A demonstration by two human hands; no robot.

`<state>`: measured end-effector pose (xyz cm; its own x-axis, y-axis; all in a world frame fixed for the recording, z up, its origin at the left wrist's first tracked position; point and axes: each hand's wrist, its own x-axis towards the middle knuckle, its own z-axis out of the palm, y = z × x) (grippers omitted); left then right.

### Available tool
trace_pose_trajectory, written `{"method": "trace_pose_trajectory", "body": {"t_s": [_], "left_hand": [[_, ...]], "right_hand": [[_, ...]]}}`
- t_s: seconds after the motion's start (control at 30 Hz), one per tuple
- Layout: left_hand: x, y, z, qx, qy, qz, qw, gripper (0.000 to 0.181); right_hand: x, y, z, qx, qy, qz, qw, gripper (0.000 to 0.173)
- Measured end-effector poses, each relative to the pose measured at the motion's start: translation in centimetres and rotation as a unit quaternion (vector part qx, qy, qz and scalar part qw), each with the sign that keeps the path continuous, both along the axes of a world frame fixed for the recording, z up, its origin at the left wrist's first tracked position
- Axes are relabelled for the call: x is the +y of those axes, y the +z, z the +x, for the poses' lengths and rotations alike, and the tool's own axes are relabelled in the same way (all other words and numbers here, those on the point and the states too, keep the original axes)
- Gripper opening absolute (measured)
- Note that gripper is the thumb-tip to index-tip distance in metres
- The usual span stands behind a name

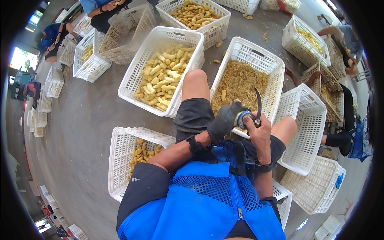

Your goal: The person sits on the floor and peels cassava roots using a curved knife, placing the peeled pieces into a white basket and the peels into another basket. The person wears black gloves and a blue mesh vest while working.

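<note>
My left hand (224,122), in a dark glove, is shut on a pale yellow piece (237,119), likely a root or tuber, mostly hidden by its fingers. Against that piece is a round, blue-rimmed metal tool (243,119) in my bare right hand (259,130), its thumb on the tool's face. A curved dark blade (258,103) rises from the fingers of my right hand; how it joins the round tool is unclear. Both hands are over the near end of a white plastic crate (277,64) filled with brown peelings (244,79), where one yellow-brown piece (223,95) lies.
A white crate (126,87) of pale yellow pieces (163,78) stands ahead left. Another crate (113,168) with browner pieces (144,153) is beside my left arm. Right of my knee leans an empty crate (309,132). More crates and several people surround me.
</note>
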<state>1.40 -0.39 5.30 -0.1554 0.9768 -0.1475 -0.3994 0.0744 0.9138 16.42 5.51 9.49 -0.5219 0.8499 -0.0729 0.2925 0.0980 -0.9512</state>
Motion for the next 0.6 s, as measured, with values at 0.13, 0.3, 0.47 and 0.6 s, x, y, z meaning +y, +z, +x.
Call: {"method": "trace_pose_trajectory", "body": {"t_s": [0.13,0.3,0.47,0.6], "left_hand": [[-0.5,1.3,-0.8,0.027,-0.087,0.074,0.993,0.064],[-0.6,3.2,-3.2,0.11,-0.268,0.133,0.948,0.076],[-1.0,2.2,-3.4,0.141,-0.266,0.137,0.944,0.081],[-1.0,2.5,-3.6,0.203,-0.259,0.145,0.933,0.079]], "right_hand": [[0.7,0.1,0.9,0.052,0.03,-0.077,0.995,0.027],[1.4,1.4,1.7,0.064,0.079,-0.146,0.984,0.027],[1.6,2.0,1.4,0.038,0.114,-0.158,0.98,0.029],[1.8,1.7,1.6,0.019,0.118,-0.154,0.981,0.029]]}}
